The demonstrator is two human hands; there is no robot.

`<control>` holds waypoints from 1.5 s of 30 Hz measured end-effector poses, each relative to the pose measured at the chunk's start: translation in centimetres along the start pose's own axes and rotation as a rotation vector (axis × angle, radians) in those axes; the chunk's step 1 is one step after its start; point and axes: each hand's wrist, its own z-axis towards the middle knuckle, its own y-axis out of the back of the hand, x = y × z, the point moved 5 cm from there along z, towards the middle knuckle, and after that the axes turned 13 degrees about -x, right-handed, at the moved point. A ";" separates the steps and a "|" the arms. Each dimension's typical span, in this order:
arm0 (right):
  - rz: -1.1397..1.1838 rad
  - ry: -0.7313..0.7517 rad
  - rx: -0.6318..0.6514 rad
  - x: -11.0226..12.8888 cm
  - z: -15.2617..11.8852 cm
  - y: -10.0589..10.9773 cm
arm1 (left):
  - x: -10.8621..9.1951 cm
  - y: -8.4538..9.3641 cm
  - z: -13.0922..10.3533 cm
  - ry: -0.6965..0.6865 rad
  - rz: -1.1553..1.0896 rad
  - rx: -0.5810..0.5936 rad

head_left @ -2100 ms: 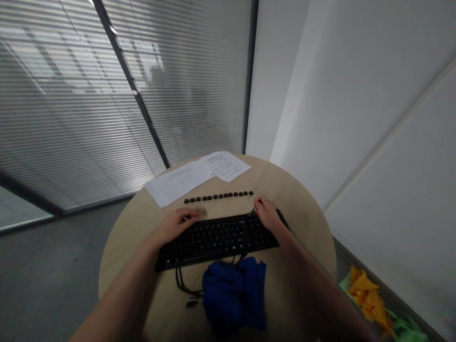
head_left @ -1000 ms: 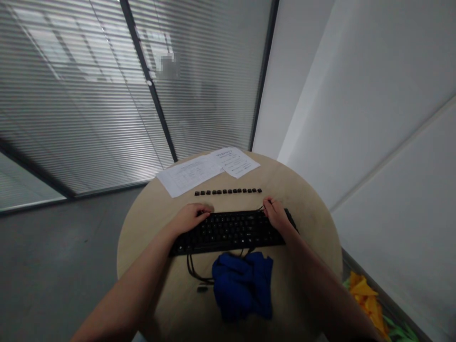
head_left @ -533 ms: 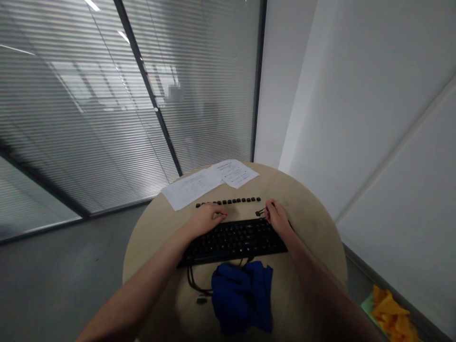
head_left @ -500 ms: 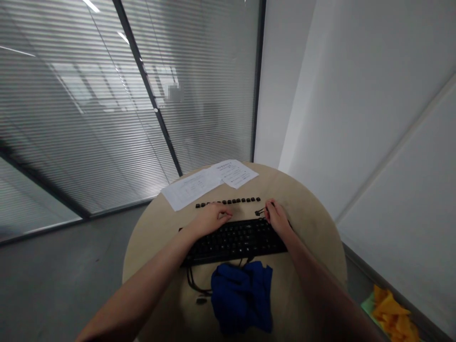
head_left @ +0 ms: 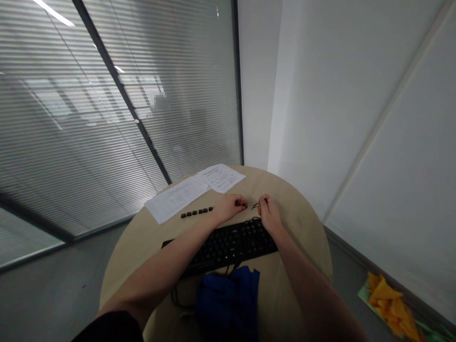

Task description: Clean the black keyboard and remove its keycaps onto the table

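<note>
My left hand (head_left: 231,206) reaches over the keyboard, its fingers closed on a small black keycap (head_left: 245,205) at the right end of a row of keycaps (head_left: 194,213). Part of that row is hidden behind the hand. Just to the right, my right hand (head_left: 270,213) grips a wire keycap puller (head_left: 255,205), whose thin prongs point left with no keycap visible between them. Below both hands lies the black keyboard (head_left: 231,244), partly covered by my left forearm.
A bunched blue cloth (head_left: 228,304) and a black cable (head_left: 175,297) lie at the near side of the round table (head_left: 302,247). Printed sheets (head_left: 178,197) rest at its far left edge. Yellow cloth (head_left: 390,304) is on the floor to the right.
My left hand has moved right along the keycap row, towards the puller. The keycap that hung in the puller's prongs is out of them. The view has turned slightly right.
</note>
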 end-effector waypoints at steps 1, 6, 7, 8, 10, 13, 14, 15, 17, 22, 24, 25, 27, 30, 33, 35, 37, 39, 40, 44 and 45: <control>-0.020 0.014 -0.039 -0.2 0.4 0.5 | 0.6 -0.1 0.7 0.003 0.029 -0.012; -0.140 0.085 -0.214 -1.1 1.9 2.8 | 2.2 -2.2 4.7 -0.010 0.157 -0.037; -0.161 0.096 -0.230 -1.2 2.1 3.0 | 2.2 -3.0 5.3 -0.020 0.178 -0.033; -0.174 0.103 -0.239 -1.3 2.2 3.2 | 2.2 -3.9 6.0 -0.033 0.199 -0.023; -0.198 0.115 -0.259 -1.3 2.3 3.4 | 2.0 -5.7 6.9 -0.058 0.239 0.008; -0.211 0.126 -0.287 -1.2 2.4 3.7 | 2.2 -7.8 7.5 -0.087 0.289 0.062; -0.216 0.132 -0.295 -1.1 2.4 3.7 | 2.4 -8.3 7.6 -0.094 0.305 0.077; -0.218 0.137 -0.299 -1.0 2.5 3.8 | 2.6 -8.6 7.6 -0.099 0.321 0.091; -0.220 0.140 -0.299 -1.0 2.5 3.7 | 3.1 -9.1 7.5 -0.107 0.355 0.114; -0.222 0.137 -0.295 -1.3 2.7 3.5 | 4.1 -9.3 7.0 -0.098 0.429 0.145; -0.223 0.135 -0.295 -1.4 2.7 3.5 | 4.3 -9.3 6.9 -0.085 0.445 0.148; -0.224 0.132 -0.295 -1.4 2.7 3.5 | 4.4 -9.3 7.0 -0.077 0.452 0.149; -0.223 0.130 -0.298 -1.3 2.6 3.6 | 4.6 -9.3 7.0 -0.067 0.458 0.152; -0.219 0.132 -0.304 -1.1 2.6 3.6 | 4.6 -9.3 7.1 -0.061 0.454 0.159; -0.210 0.126 -0.292 -1.1 2.6 3.6 | 4.3 -9.1 7.1 -0.056 0.441 0.157; -0.208 0.122 -0.286 -1.1 2.6 3.6 | 3.8 -8.5 7.1 -0.052 0.426 0.145; -0.213 0.125 -0.284 -1.1 2.6 3.5 | 3.2 -7.3 7.0 -0.047 0.404 0.119; -0.205 0.126 -0.264 -1.2 2.5 3.4 | 2.7 -5.4 6.7 -0.034 0.382 0.074; -0.194 0.122 -0.241 -1.3 2.5 3.2 | 2.5 -4.1 6.4 -0.023 0.371 0.049; -0.112 0.050 -0.071 -2.2 2.3 2.2 | 2.2 1.5 3.1 0.032 0.319 -0.012; -0.090 0.027 -0.014 -2.4 2.1 1.8 | 2.2 2.7 1.7 0.054 0.276 -0.004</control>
